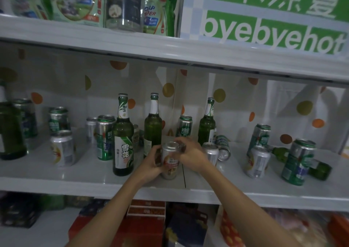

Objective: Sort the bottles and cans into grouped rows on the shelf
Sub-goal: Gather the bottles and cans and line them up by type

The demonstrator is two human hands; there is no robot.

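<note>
Your left hand [153, 164] and right hand [191, 153] both grip one upright silver can [170, 163], long axis vertical, between them near the shelf [75, 180] front edge.

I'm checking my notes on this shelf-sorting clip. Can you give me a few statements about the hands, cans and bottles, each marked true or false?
1. The left hand and the right hand both grip the silver can. True.
2. The tall green bottle just left of the hands lies on its side. False: it stands upright.
3. A fallen bottle lies on its side near the right end of the shelf. True.
4. Every can here is green. False: the held can is silver.
5. A tipped can lies on its side just right of the right hand. True.
</note>
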